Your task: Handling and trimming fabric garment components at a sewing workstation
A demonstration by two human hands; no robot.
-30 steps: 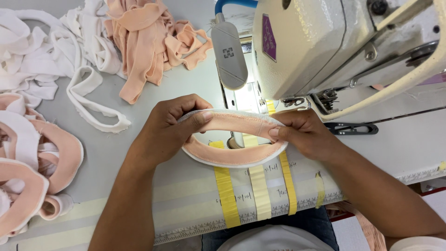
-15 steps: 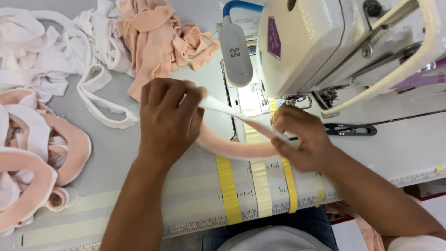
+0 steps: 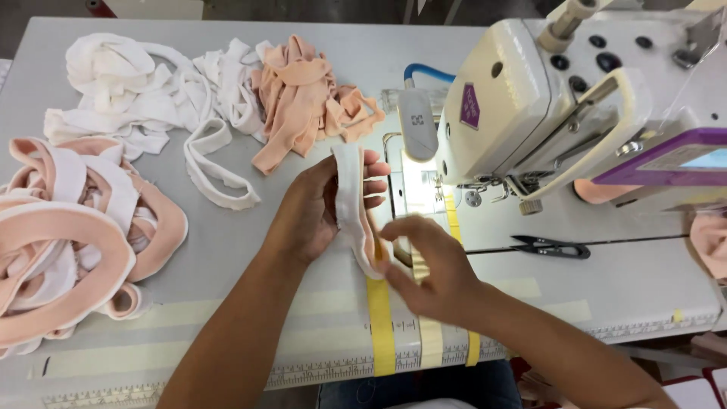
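A white band (image 3: 354,216) is held upright just in front of the sewing machine (image 3: 522,113), over the lit needle plate (image 3: 413,182). The left hand (image 3: 318,208) is closed round the band's upper half, fingers wrapped over its top edge; the grip is firm and full. The right hand (image 3: 432,261) is pinched on the band's lower end, thumb and forefinger nearly shut; a peach lining shows at that fold. The band is clear of the counter (image 3: 250,250) and not under the presser foot.

Left of the machine, loose white strips (image 3: 144,91) and peach strips (image 3: 303,98) are heaped. Well left of it, finished peach-and-white loops (image 3: 68,235) are stacked at the counter edge. Snips (image 3: 553,247) lie just below the machine arm. Yellow tapes (image 3: 382,326) run down the counter front below the plate.

Risks, judged:
- Layers may slip out of line at the lower pinch, since only two fingertips hold both plies there.
- A twist may be set into the band, as it is held on edge and folded.
- Fingers lie near the needle area; contact is possible if the machine is started while the left fingertips are at the plate.
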